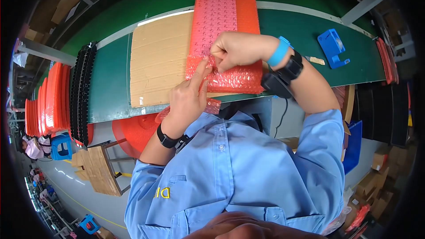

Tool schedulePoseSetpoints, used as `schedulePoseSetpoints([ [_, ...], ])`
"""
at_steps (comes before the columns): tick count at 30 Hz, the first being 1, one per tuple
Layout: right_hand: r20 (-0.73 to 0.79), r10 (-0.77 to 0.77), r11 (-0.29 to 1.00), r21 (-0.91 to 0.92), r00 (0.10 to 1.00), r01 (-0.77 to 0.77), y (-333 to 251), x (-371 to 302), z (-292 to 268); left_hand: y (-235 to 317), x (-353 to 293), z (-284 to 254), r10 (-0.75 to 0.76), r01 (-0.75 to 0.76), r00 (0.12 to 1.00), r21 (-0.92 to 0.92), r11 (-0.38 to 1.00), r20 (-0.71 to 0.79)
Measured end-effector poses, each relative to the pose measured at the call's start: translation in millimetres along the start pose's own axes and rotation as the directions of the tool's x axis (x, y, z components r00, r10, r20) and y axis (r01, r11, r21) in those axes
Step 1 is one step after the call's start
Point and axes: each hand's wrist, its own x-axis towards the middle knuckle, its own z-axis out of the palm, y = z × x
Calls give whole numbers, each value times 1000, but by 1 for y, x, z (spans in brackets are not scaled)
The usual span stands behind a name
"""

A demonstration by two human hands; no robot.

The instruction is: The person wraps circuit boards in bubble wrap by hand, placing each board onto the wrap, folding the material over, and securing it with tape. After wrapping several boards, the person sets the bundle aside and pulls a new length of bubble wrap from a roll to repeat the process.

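Observation:
A flat pack of red and pink bubble wrap (243, 26) lies on the green workbench, partly over a sheet of brown cardboard (159, 57). Its near end is a folded band of clear red bubble wrap. My left hand (190, 95) rests at that band's left part, fingers stretched out and pointing away from me. Just to its right, my right hand (232, 52) is curled closed over the fold, its fingertips close to my left fingers. Whatever it pinches is hidden under the fingers. A strip of red bubble wrap (213, 105) hangs at the bench's front edge below my left hand.
A blue tape dispenser (332, 48) and a small cutter-like tool (315, 60) sit on the bench to the right. Black slotted racks (83, 93) and red sheets (57, 99) stand at the left. A large red roll (133, 135) is below the bench edge.

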Motion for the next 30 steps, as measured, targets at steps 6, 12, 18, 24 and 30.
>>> schedulePoseSetpoints([
  [6, -13, 33, 999, 4, 999, -33, 21, 24, -4, -9, -4, 2, 110, -111, 994, 114, 987, 19],
  [12, -14, 91, 907, -411, 996, -89, -2, 26, -9, 0, -2, -3, 120, -141, 985, 179, 974, 121],
  [18, -178, 58, 570, -802, 982, -179, -23, 24, -13, -2, -3, -1, 121, -153, 981, 219, 964, 155],
  [24, -249, 242, 477, -811, 938, -338, -3, 39, -40, -2, -1, -2, 123, -159, 978, 225, 961, 166],
  [30, -610, 171, 365, -690, 774, -624, 69, 46, -135, -5, -4, -4, 155, -184, 972, 158, 970, 179],
])
